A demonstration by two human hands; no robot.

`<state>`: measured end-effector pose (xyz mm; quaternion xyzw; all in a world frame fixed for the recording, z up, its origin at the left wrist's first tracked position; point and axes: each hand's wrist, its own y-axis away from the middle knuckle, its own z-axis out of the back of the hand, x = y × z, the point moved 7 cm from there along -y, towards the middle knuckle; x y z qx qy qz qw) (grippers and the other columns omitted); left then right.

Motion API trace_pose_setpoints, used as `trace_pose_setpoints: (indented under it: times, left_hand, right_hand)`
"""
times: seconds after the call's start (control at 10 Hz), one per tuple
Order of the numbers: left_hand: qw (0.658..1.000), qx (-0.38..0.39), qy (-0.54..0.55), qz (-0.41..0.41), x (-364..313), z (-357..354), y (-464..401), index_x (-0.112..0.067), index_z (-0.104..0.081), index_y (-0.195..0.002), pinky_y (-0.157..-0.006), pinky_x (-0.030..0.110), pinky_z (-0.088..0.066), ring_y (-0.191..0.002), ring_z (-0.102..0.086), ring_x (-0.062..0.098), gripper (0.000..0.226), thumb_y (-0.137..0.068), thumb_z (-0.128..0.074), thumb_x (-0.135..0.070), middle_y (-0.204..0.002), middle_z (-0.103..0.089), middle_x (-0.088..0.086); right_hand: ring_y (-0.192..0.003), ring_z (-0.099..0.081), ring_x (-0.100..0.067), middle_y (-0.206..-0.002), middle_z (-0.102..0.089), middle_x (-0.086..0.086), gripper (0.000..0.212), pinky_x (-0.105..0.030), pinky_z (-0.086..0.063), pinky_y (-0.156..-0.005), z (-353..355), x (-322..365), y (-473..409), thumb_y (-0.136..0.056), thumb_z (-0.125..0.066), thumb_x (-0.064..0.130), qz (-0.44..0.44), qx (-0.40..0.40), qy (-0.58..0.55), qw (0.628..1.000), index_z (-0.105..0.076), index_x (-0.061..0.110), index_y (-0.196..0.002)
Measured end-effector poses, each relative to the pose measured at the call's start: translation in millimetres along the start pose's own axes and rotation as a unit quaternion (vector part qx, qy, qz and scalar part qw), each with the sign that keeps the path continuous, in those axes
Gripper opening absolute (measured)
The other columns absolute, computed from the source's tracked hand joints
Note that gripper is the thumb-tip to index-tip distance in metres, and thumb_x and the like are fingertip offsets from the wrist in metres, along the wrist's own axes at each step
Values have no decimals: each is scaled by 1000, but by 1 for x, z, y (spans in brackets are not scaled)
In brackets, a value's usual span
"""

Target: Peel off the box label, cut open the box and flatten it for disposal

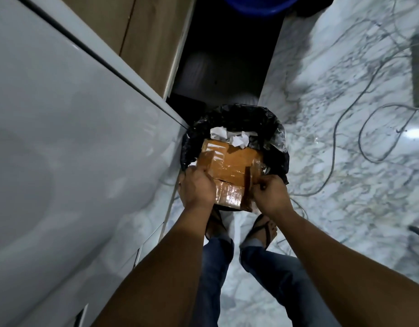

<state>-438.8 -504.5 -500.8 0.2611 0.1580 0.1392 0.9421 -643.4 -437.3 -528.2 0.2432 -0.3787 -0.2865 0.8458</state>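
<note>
Cardboard, taped and flattened [229, 168], sits over the black-lined bin [236, 119], left hand [198, 188] and right hand [271, 194] both clamped on its near edge; disposal step, needing a downward push.

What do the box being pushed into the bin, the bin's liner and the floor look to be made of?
Box: brown corrugated cardboard, partly glossy where clear tape seems to cover it. Liner: thin black plastic film, crinkled and shiny. Floor: polished white stone or marble-look tile with grey veining; which one cannot be told.
</note>
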Motion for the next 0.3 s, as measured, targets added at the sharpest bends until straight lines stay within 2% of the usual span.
trace_pose_setpoints:
  times: [0.1, 0.2, 0.3]
  left_hand:
    - [999, -16, 10, -30, -15, 27, 10, -18, -69, -122, -92, 42, -48, -115, -57, 32, 30, -100, -49, -20, -123, -66, 9]
    - [998, -12, 18, -61, -34, 63, 28, -13, -69, -121, -92, 41, -48, -116, -57, 33, 30, -97, -51, -19, -124, -65, 11]
    - [995, 10, 18, -99, -52, 96, 53, -16, -67, -127, -98, 42, -49, -120, -56, 32, 35, -95, -53, -22, -128, -64, 10]
  right_hand:
    - [-54, -52, -20, -76, -63, -16, 29, -18, -32, -51, 15, 8, 7, -88, -50, 28, 11, -4, 31, 999, -68, 7, -78]
    - [-74, -63, -28, -94, -65, -17, 32, -23, -41, -63, 38, 36, 28, -86, -47, 31, 35, 16, 59, 998, -70, 11, -92]
    - [-103, -61, -33, -116, -60, -17, 30, -31, -47, -84, 70, 75, 62, -88, -54, 19, 69, 7, 70, 995, -69, 9, -113]
